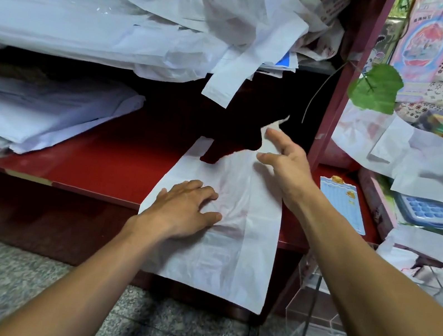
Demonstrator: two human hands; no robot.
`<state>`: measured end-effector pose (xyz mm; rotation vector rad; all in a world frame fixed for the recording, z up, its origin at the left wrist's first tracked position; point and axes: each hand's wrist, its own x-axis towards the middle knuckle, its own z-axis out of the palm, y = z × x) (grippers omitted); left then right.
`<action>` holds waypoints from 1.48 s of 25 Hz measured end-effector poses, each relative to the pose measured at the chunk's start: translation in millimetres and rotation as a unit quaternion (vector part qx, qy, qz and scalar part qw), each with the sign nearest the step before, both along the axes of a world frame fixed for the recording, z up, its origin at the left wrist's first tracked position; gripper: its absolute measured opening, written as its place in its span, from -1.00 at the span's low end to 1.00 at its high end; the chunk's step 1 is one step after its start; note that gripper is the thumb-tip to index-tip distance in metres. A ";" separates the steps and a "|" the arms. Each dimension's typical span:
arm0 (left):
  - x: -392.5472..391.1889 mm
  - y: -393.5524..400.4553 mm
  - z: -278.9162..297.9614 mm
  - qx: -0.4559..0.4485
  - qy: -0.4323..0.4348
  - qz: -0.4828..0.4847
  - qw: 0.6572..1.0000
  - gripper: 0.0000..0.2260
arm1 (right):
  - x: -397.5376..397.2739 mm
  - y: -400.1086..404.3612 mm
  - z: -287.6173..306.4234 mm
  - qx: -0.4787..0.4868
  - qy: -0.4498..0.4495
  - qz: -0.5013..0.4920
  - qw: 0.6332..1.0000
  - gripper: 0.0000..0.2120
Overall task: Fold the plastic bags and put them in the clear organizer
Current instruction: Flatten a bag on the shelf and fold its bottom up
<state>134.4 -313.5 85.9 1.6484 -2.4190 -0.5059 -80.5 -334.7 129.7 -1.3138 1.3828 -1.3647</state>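
Item: white plastic bag (234, 243), laid flat on the red shelf (115, 162); all places below are given from the bag.

- Far left of it, stacked sheets (33, 113) on the same shelf, with a second layer on the shelf above.
- On its left half, the left hand (187, 209) — fingers spread and lightly bent, pressing down on the film and grasping nothing; judged to pin the slippery bag while it is flattened.
- The bag itself: long axis runs from its bottom hem, which hangs over the shelf's front edge toward the floor, back to its handles, which point into the dark shelf interior.
- Above it, a heap of loose bags (238, 24).
- At its far right corner, the right hand (288, 161) — grip wide open, empty, fingers reaching toward the right handle; whether they touch it cannot be told.
- Lower right, the clear organizer (313, 330) on the floor.
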 end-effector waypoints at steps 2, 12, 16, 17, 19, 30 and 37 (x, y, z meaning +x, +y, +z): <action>0.3 2.5 1.3 0.006 -0.013 0.004 1.000 -0.53 | -1.5 2.1 -8.7 0.002 0.108 -0.029 0.994 -0.39; -35.2 -1.5 -2.1 0.026 -0.112 0.100 0.988 -0.49 | -13.0 75.3 -29.5 -0.114 0.514 0.068 0.847 -0.74; -22.6 0.0 -3.6 -0.051 -0.056 0.112 0.991 -0.59 | -32.6 94.4 -33.1 -0.001 0.643 0.208 0.737 -0.18; -12.3 4.6 -3.8 -0.118 -0.035 0.119 0.985 -0.64 | -34.0 97.7 -35.8 0.012 0.677 0.212 0.705 -0.10; 15.5 13.0 -1.0 -0.195 0.037 0.090 0.976 -0.73 | -31.5 101.0 -41.4 -0.004 0.724 0.187 0.664 -0.06; 84.8 32.6 -13.9 -0.069 0.178 -0.041 0.981 -0.61 | -42.4 88.7 -28.2 -0.030 0.392 0.095 0.915 -0.75; 68.9 19.1 -6.7 -0.075 0.350 0.147 0.922 -0.91 | -38.7 75.9 -34.5 0.047 0.223 -0.004 0.974 -0.88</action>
